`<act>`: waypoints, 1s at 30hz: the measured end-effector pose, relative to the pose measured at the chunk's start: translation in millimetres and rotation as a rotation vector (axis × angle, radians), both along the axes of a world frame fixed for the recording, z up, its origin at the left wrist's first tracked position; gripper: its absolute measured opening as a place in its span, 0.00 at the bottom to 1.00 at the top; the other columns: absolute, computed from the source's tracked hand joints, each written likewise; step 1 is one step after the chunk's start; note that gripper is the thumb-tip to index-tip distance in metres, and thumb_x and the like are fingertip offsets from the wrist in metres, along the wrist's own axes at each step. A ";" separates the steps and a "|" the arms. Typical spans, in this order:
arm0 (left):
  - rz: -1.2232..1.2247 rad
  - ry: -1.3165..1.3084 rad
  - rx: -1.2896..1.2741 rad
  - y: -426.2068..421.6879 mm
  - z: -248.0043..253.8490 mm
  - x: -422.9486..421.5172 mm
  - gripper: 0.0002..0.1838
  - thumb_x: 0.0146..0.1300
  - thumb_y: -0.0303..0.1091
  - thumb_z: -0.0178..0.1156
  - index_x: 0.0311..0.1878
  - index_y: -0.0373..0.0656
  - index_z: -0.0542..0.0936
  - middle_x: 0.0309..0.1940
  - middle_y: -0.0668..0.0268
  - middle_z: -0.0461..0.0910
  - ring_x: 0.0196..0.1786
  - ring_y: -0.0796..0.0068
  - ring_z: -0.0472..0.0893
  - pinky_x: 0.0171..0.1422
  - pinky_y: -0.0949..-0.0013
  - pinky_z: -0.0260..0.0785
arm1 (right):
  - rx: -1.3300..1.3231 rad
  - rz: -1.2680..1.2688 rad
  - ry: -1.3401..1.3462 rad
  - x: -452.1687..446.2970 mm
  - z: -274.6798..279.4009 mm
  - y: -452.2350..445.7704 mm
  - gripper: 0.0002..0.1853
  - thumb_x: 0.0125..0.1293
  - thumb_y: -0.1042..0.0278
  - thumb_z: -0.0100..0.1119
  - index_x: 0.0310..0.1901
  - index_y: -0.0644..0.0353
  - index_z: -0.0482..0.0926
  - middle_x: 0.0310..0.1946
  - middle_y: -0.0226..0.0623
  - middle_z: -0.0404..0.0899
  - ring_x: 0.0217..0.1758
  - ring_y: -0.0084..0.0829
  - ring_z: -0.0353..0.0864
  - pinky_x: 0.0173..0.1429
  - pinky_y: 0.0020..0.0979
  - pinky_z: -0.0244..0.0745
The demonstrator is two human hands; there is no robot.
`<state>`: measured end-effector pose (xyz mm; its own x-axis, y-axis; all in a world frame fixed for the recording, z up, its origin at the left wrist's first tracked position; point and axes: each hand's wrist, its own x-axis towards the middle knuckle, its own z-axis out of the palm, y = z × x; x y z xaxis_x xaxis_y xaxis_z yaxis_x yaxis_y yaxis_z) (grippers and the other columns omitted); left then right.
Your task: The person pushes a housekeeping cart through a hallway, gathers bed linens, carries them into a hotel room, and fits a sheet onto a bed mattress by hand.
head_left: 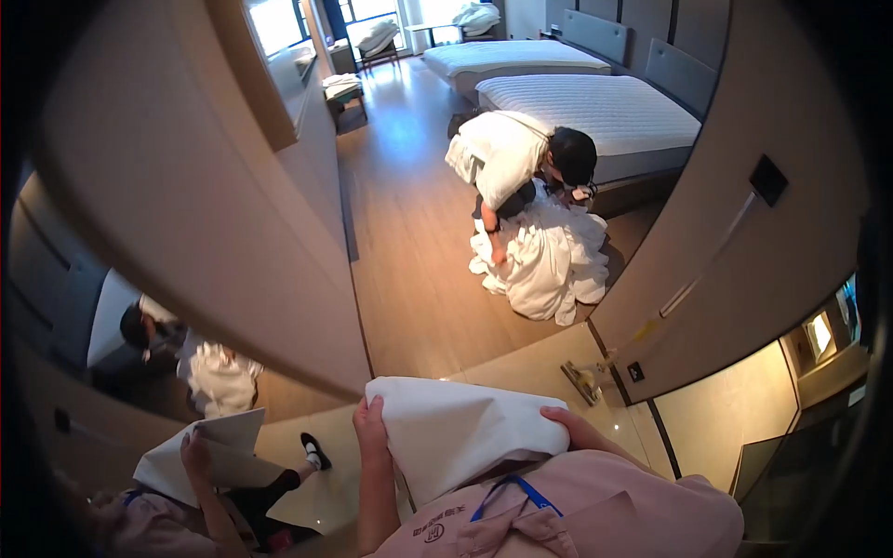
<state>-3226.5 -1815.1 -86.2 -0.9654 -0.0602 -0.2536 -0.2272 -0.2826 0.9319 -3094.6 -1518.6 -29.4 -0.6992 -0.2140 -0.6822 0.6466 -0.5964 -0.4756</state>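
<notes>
The floor [405, 279] is running past the bed [623, 112], carrying a white linen heap [549, 265]. The folded white cloth [460, 428] is spanning between the left fingers [376, 406], closing on its left edge, and the right fingers [555, 415], pinching its right edge.

The person's two bare hands are held apart in front of the body, both closed in a grip. The left hand [370, 423] points upward at the top of an upright left forearm [377, 498]. The right hand [560, 423] points toward the left one, its right forearm [609, 446] slanting in from the lower right.
</notes>
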 end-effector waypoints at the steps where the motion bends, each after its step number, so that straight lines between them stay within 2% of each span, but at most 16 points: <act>1: 0.010 -0.010 -0.018 2.3 1.8 -33.0 0.12 0.61 0.32 0.50 0.41 0.33 0.74 0.32 0.63 0.78 0.33 0.75 0.78 0.39 0.72 0.71 | -0.095 -0.034 -0.005 -36.4 -4.3 0.3 0.28 0.59 0.51 0.54 0.57 0.60 0.66 0.48 0.40 0.74 0.47 0.31 0.76 0.52 0.32 0.72; 4: 0.088 -0.073 -0.012 3.3 4.1 -142.3 0.13 0.62 0.33 0.50 0.43 0.33 0.73 0.35 0.62 0.78 0.34 0.72 0.78 0.40 0.69 0.71 | -0.136 0.035 -0.017 -181.2 15.8 5.2 0.27 0.59 0.52 0.53 0.56 0.61 0.66 0.48 0.39 0.75 0.47 0.31 0.76 0.53 0.32 0.71; 5: 0.197 -0.086 -0.037 0.1 4.7 -166.6 0.14 0.62 0.34 0.49 0.43 0.33 0.73 0.35 0.61 0.78 0.35 0.69 0.78 0.41 0.68 0.72 | -0.302 0.080 -0.015 -221.7 35.0 7.9 0.27 0.59 0.54 0.54 0.57 0.61 0.66 0.48 0.38 0.74 0.48 0.29 0.75 0.54 0.32 0.70; 6: 0.307 -0.088 -0.045 -0.4 5.3 -199.4 0.15 0.62 0.35 0.48 0.44 0.33 0.73 0.35 0.60 0.78 0.36 0.67 0.79 0.41 0.67 0.72 | -0.313 0.065 -0.019 -268.1 39.3 5.9 0.27 0.59 0.54 0.54 0.57 0.61 0.66 0.48 0.38 0.74 0.48 0.29 0.75 0.54 0.32 0.70; 8: 0.321 -0.166 0.025 -16.9 0.9 -254.9 0.14 0.62 0.35 0.49 0.44 0.34 0.73 0.38 0.59 0.77 0.38 0.67 0.78 0.43 0.65 0.71 | -0.060 0.258 0.158 -359.1 39.0 4.4 0.27 0.59 0.55 0.56 0.56 0.62 0.66 0.47 0.37 0.75 0.49 0.27 0.74 0.54 0.31 0.69; 10: 0.286 -0.142 0.057 -16.2 9.4 -310.8 0.15 0.62 0.35 0.47 0.44 0.33 0.73 0.37 0.58 0.77 0.37 0.66 0.78 0.42 0.65 0.71 | -0.041 0.290 0.208 -437.4 31.8 -0.9 0.26 0.59 0.55 0.56 0.56 0.62 0.67 0.47 0.36 0.75 0.49 0.26 0.74 0.53 0.30 0.69; 12: 0.359 -0.160 0.075 -0.3 14.4 -375.7 0.15 0.61 0.33 0.46 0.43 0.32 0.73 0.37 0.57 0.77 0.37 0.65 0.78 0.42 0.66 0.71 | -0.036 0.330 0.270 -513.8 17.6 5.5 0.26 0.59 0.55 0.56 0.55 0.62 0.68 0.47 0.36 0.75 0.49 0.25 0.73 0.53 0.29 0.68; 16: 0.338 -0.157 -0.045 27.6 15.0 -558.2 0.15 0.60 0.32 0.45 0.43 0.30 0.73 0.37 0.57 0.77 0.37 0.65 0.78 0.41 0.66 0.71 | -0.086 0.229 0.226 -661.0 19.3 23.7 0.25 0.60 0.56 0.55 0.55 0.61 0.68 0.46 0.37 0.75 0.49 0.27 0.74 0.53 0.29 0.68; 19: 0.140 -0.148 -0.099 50.3 27.8 -712.0 0.14 0.60 0.28 0.45 0.44 0.29 0.74 0.37 0.58 0.78 0.37 0.67 0.78 0.42 0.68 0.70 | -0.266 -0.028 0.094 -753.3 28.7 41.7 0.24 0.61 0.55 0.52 0.56 0.61 0.67 0.48 0.39 0.75 0.51 0.30 0.74 0.55 0.32 0.69; 20: 0.131 -0.149 -0.090 61.4 29.9 -747.8 0.14 0.60 0.28 0.45 0.44 0.29 0.74 0.37 0.58 0.78 0.37 0.67 0.78 0.42 0.68 0.70 | -0.273 -0.082 0.019 -766.7 31.6 45.7 0.24 0.62 0.55 0.51 0.56 0.60 0.67 0.49 0.39 0.74 0.52 0.30 0.74 0.57 0.32 0.68; 21: 0.039 -0.108 -0.072 79.5 36.6 -788.9 0.14 0.60 0.27 0.46 0.45 0.29 0.74 0.37 0.58 0.78 0.37 0.68 0.78 0.42 0.68 0.70 | -0.245 -0.083 0.066 -787.7 5.5 60.3 0.24 0.62 0.55 0.51 0.55 0.60 0.68 0.48 0.39 0.75 0.51 0.29 0.74 0.57 0.33 0.68; 22: -0.054 -0.070 -0.059 97.3 42.0 -831.1 0.14 0.60 0.27 0.46 0.45 0.29 0.74 0.37 0.59 0.78 0.37 0.69 0.78 0.42 0.68 0.70 | -0.275 -0.192 0.037 -803.2 -1.3 73.3 0.24 0.61 0.55 0.52 0.56 0.60 0.67 0.47 0.39 0.76 0.49 0.31 0.76 0.55 0.34 0.69; 23: -0.115 -0.062 -0.028 119.0 43.2 -871.2 0.13 0.61 0.27 0.47 0.45 0.29 0.74 0.37 0.60 0.78 0.37 0.70 0.78 0.43 0.69 0.69 | -0.155 -0.277 0.011 -829.3 23.1 76.3 0.26 0.60 0.52 0.52 0.55 0.61 0.67 0.45 0.40 0.76 0.45 0.34 0.77 0.51 0.35 0.72; 24: -0.156 -0.056 -0.002 135.1 43.0 -908.8 0.13 0.62 0.27 0.47 0.45 0.29 0.74 0.37 0.61 0.78 0.37 0.72 0.78 0.43 0.70 0.69 | -0.125 -0.319 0.068 -848.6 13.8 84.0 0.26 0.61 0.53 0.50 0.55 0.62 0.67 0.46 0.43 0.76 0.46 0.36 0.77 0.52 0.35 0.72; 27: -0.134 -0.017 -0.084 166.6 24.3 -1017.3 0.13 0.62 0.29 0.49 0.45 0.30 0.74 0.37 0.62 0.79 0.38 0.74 0.77 0.43 0.73 0.68 | -0.156 -0.412 0.155 -949.5 -10.6 107.7 0.26 0.63 0.54 0.46 0.56 0.65 0.65 0.48 0.46 0.75 0.48 0.38 0.76 0.55 0.37 0.71; 30: -0.060 -0.060 0.031 165.9 12.4 -1112.4 0.13 0.63 0.29 0.49 0.45 0.31 0.74 0.37 0.62 0.78 0.38 0.75 0.77 0.43 0.73 0.67 | -0.191 -0.371 0.141 -1078.7 -28.4 130.3 0.26 0.63 0.55 0.47 0.56 0.66 0.65 0.48 0.48 0.74 0.49 0.39 0.76 0.54 0.36 0.71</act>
